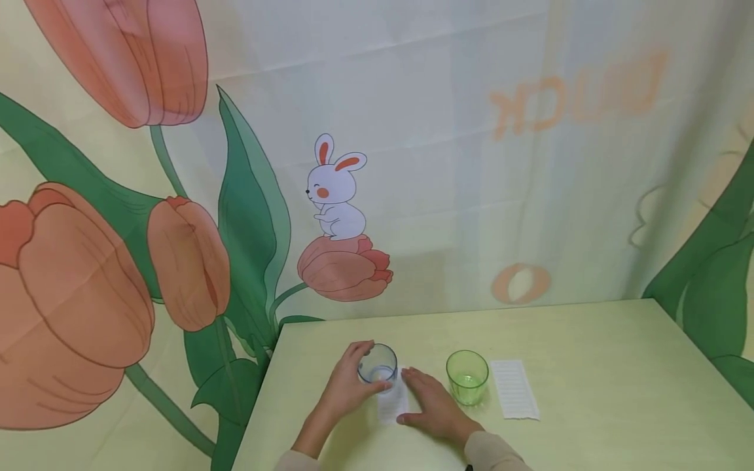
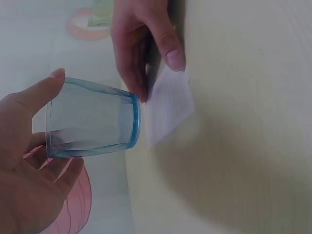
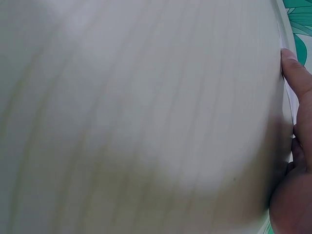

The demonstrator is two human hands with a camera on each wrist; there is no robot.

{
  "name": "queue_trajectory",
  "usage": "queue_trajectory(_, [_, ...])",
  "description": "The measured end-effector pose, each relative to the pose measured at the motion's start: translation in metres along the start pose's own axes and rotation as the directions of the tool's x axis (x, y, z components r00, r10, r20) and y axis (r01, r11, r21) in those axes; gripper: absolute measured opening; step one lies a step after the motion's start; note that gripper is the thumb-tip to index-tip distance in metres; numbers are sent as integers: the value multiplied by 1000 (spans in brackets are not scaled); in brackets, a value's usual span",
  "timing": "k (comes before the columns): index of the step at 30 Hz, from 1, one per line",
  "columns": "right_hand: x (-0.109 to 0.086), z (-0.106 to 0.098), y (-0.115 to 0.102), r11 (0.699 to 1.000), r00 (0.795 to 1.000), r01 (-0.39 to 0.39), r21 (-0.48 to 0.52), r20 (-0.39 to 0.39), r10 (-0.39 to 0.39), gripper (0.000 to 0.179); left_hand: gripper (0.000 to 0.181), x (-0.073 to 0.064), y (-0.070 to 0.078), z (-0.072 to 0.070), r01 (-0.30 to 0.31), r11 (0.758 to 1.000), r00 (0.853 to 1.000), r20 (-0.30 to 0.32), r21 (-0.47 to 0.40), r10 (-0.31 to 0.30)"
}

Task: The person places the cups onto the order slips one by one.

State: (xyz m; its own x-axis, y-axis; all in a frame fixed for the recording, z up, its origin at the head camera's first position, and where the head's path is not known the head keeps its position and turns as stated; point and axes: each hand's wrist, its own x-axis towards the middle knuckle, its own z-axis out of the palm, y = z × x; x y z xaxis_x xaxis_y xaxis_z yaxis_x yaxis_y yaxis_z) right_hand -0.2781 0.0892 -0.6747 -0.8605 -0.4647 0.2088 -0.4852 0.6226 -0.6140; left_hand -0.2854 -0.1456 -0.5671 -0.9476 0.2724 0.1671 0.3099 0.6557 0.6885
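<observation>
A clear blue-tinted glass (image 1: 377, 364) is held near its rim by my left hand (image 1: 349, 384), thumb on one side and fingers on the other. The left wrist view has the glass (image 2: 95, 119) raised off the table, its blue base towards the tabletop. Below it lies a white paper strip (image 1: 391, 405), partly hidden by the glass. My right hand (image 1: 436, 407) rests on the table at the strip's right edge, thumb and fingers spread apart. In the left wrist view the right hand's thumb (image 2: 174, 59) touches the paper (image 2: 170, 105). The right wrist view catches the right hand (image 3: 300, 122) only at its edge.
A green glass (image 1: 468, 378) stands upright just beyond my right hand. To its right a second white paper strip (image 1: 516, 390) with faint lines lies flat on the pale table (image 1: 612, 379). A printed curtain (image 1: 436, 163) hangs behind the table's far edge.
</observation>
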Motion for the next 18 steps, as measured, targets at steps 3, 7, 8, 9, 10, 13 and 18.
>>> queue_trajectory(3, [0,0,0,1000,1000,0,-2,0,0,94,91,0,-2,6,16,1000,1000,14,-12,-16])
queue_trajectory(7, [0,0,2,1000,1000,-1,-11,-4,1,94,90,0,-6,14,24,1000,999,32,-20,-24])
queue_trajectory(8, [0,1,2,1000,1000,-1,-10,-4,1,94,89,1,-7,16,22,1000,999,37,-22,-22])
queue_trajectory(9, [0,1,2,1000,1000,-1,-12,-4,1,95,89,1,-8,17,20,1000,999,41,-19,-19])
queue_trajectory(10, [0,2,3,1000,1000,-2,-14,-3,2,95,88,1,-9,18,21,1000,999,49,-19,-20])
queue_trajectory(13, [-2,3,2,1000,1000,-4,-15,-1,4,95,87,1,-11,21,25,999,997,67,-22,-24])
queue_trajectory(18, [-1,3,2,1000,1000,-2,-26,-5,2,95,88,3,-12,23,25,1000,997,77,-17,-24])
